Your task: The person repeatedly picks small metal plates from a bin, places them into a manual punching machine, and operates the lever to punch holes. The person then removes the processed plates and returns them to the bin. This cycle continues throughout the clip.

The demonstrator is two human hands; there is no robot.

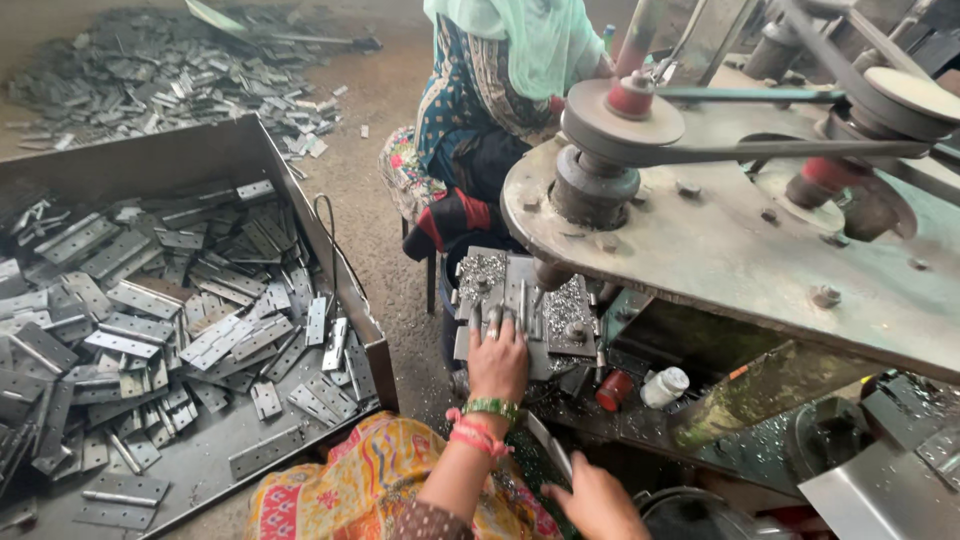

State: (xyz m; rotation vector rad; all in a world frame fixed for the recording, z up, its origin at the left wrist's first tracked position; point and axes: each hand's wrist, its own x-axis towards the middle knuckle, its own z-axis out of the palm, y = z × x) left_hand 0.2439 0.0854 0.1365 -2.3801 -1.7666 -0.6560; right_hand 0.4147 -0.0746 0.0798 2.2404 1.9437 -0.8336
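Left hand [497,362] lies flat, fingers spread, on the plate [520,300] under the machine [720,230] (shavings around it). Right hand [597,502] pinches a hinge [548,445] just below. Tray [210,160] of hinges sits left.

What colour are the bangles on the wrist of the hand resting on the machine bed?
Green and pink bangles on the left hand, head view.
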